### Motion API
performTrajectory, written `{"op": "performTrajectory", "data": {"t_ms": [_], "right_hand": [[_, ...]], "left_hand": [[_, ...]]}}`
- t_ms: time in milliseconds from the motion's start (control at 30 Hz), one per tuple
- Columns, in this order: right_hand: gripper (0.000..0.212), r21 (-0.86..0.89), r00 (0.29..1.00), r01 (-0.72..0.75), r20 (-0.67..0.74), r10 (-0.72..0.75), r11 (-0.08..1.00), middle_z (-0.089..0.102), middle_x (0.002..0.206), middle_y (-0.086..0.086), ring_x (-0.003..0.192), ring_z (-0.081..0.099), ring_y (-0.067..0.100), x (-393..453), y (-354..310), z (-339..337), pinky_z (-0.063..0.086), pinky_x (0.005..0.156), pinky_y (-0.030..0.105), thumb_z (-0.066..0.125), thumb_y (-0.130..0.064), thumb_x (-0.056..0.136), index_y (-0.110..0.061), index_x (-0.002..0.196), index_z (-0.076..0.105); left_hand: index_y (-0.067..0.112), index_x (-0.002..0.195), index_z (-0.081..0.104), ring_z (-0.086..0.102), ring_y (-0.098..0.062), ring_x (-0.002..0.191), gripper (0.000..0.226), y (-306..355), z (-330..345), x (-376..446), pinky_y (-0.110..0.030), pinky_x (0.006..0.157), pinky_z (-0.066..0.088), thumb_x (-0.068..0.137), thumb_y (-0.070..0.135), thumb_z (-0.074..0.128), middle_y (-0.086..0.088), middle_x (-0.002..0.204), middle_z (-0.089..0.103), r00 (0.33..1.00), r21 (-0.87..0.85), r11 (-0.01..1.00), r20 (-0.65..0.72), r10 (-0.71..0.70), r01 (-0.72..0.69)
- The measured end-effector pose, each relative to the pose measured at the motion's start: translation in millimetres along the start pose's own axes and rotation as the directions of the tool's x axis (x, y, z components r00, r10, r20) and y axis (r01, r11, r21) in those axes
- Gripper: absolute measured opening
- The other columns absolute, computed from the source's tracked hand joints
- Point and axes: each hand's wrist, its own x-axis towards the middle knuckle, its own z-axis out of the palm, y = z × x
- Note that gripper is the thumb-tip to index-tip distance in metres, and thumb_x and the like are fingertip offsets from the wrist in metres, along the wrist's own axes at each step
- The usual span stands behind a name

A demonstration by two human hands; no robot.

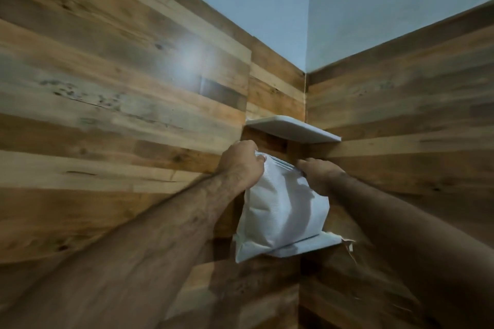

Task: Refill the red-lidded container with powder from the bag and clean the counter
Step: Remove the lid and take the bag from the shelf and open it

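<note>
White bag [280, 211], pinched at its top by left hand [240, 165] and right hand [319, 176], overhung the shelf [315, 244] below; it could topple if released.

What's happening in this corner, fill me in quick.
A person has both hands on a white bag at a corner of wood-panelled walls. The left hand pinches the bag's top edge on one side and the right hand holds the other. The bag's bottom sits on the lower corner shelf; the upper shelf is above it. No red-lidded container is in view.
</note>
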Motion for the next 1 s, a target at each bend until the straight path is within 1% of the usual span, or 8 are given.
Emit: {"op": "performTrajectory", "data": {"t_ms": [100, 200, 367, 467, 633, 767, 900, 1000], "right_hand": [[0.019, 0.142, 0.992, -0.052, -0.106, 0.068, 0.988, 0.071, 0.113, 0.001, 0.093, 0.066, 0.021, -0.8, 2.3, 1.8, 0.055, 0.079, 0.032, 0.051, -0.012, 0.109, -0.026, 0.110, 0.064], [0.023, 0.323, 0.972, -0.105, -0.164, 0.165, 0.941, 0.073, 0.115, -0.002, 0.098, 0.069, 0.020, -11.0, 7.8, -3.6, 0.063, 0.091, 0.037, 0.055, -0.015, 0.109, -0.025, 0.123, 0.072], [0.026, 0.357, 0.947, -0.109, -0.245, 0.206, 0.928, 0.074, 0.123, 0.005, 0.109, 0.069, 0.029, -40.2, 15.4, -36.3, 0.060, 0.096, 0.040, 0.055, -0.017, 0.109, -0.022, 0.125, 0.075], [0.025, 0.343, 0.952, -0.103, -0.237, 0.193, 0.934, 0.074, 0.116, 0.003, 0.100, 0.066, 0.027, -71.1, 22.7, -63.5, 0.055, 0.085, 0.034, 0.053, -0.019, 0.109, -0.022, 0.116, 0.078], [0.023, 0.237, 0.987, -0.104, -0.095, 0.129, 0.966, 0.070, 0.102, -0.004, 0.089, 0.061, 0.019, -159.5, 42.6, -91.8, 0.045, 0.065, 0.026, 0.054, -0.021, 0.107, -0.024, 0.113, 0.077], [0.026, 0.174, 0.992, -0.101, 0.091, 0.086, 0.980, 0.076, 0.114, 0.000, 0.097, 0.069, 0.023, -260.7, 57.9, -91.2, 0.058, 0.082, 0.033, 0.055, -0.020, 0.108, -0.021, 0.122, 0.077], [0.028, 0.119, 0.954, -0.123, 0.286, 0.085, 0.985, 0.078, 0.110, -0.001, 0.097, 0.071, 0.023, -364.9, 58.9, -79.3, 0.059, 0.085, 0.035, 0.054, -0.018, 0.106, -0.022, 0.119, 0.078], [0.029, 0.114, 0.918, -0.112, 0.391, 0.059, 0.987, 0.079, 0.110, -0.004, 0.100, 0.072, 0.024, -440.3, 57.4, -62.9, 0.058, 0.086, 0.032, 0.056, -0.017, 0.104, -0.026, 0.118, 0.079]], "left_hand": [[0.017, 0.119, 0.075, 0.064, -0.019, 0.096, 0.022, 8.1, 2.3, -4.8, -0.030, 0.075, 0.047, 0.109, 0.033, 0.064, -0.004, 0.115, 0.075, 1.000, -0.021, 1.000, -0.003, 0.014, -0.014], [0.017, 0.120, 0.076, 0.067, -0.016, 0.097, 0.021, 24.9, -0.6, -19.7, -0.027, 0.078, 0.052, 0.108, 0.031, 0.066, -0.002, 0.112, 0.075, 0.997, -0.039, 0.997, -0.042, 0.061, -0.062], [0.016, 0.115, 0.076, 0.065, -0.013, 0.097, 0.021, 56.2, -20.0, -44.6, -0.021, 0.074, 0.048, 0.110, 0.031, 0.062, 0.001, 0.111, 0.071, 0.986, -0.122, 0.984, -0.118, 0.118, -0.132], [0.016, 0.114, 0.075, 0.066, -0.016, 0.099, 0.019, 82.3, -36.4, -65.1, -0.025, 0.074, 0.049, 0.110, 0.029, 0.062, 0.002, 0.110, 0.070, 0.988, -0.190, 0.975, -0.122, 0.094, -0.116], [0.021, 0.105, 0.074, 0.068, -0.021, 0.095, 0.014, 121.0, -61.0, -122.2, -0.034, 0.080, 0.057, 0.108, 0.029, 0.063, 0.001, 0.101, 0.072, 0.999, -0.296, 0.954, 0.020, 0.048, -0.040], [0.022, 0.086, 0.066, 0.073, -0.029, 0.092, 0.019, 139.4, -65.2, -200.5, -0.040, 0.083, 0.062, 0.104, 0.029, 0.064, -0.003, 0.096, 0.075, 0.979, -0.334, 0.942, 0.198, 0.051, 0.019], [0.020, 0.096, 0.069, 0.069, -0.027, 0.097, 0.016, 151.6, -53.9, -301.8, -0.041, 0.088, 0.060, 0.107, 0.029, 0.062, -0.002, 0.101, 0.075, 0.942, -0.277, 0.959, 0.334, 0.036, 0.061], [0.020, 0.095, 0.069, 0.068, -0.022, 0.092, 0.015, 156.9, -47.6, -386.3, -0.035, 0.078, 0.054, 0.107, 0.026, 0.063, -0.001, 0.098, 0.073, 0.908, -0.283, 0.950, 0.419, 0.000, 0.130]]}}
